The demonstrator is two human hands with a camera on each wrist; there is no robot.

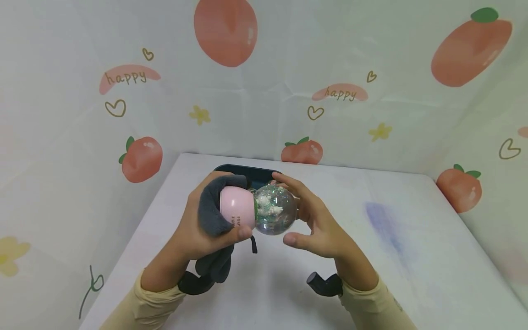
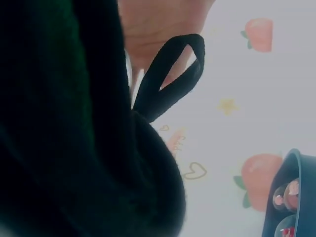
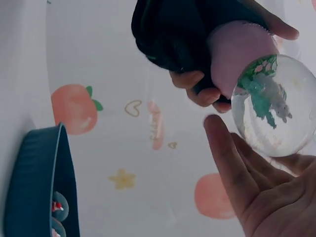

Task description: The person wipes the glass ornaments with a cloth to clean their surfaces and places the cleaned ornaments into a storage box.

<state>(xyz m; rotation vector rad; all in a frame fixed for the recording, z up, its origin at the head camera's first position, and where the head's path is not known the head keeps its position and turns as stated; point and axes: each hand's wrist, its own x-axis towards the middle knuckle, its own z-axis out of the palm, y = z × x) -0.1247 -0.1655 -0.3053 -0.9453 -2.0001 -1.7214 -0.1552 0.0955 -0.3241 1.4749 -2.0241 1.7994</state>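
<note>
My left hand (image 1: 195, 231) grips a snow globe by its pink base (image 1: 237, 204), with a dark grey cloth (image 1: 211, 208) wrapped between palm and base. The globe lies on its side in the air, its clear ball (image 1: 275, 211) pointing right. White figures and green shapes show inside the ball (image 3: 276, 108). Around the ball's far end, my right hand (image 1: 323, 224) holds its fingers loosely spread, fingertips close to the glass. A black loop (image 2: 165, 64) hangs from the cloth, whose folds fill much of the left wrist view.
Behind the hands, a dark blue bin (image 1: 243, 170) stands on the white table (image 1: 350, 192). Several small globes with red figures (image 3: 59, 207) sit inside it. White cloth printed with peaches (image 1: 303, 151) hangs at the back and sides.
</note>
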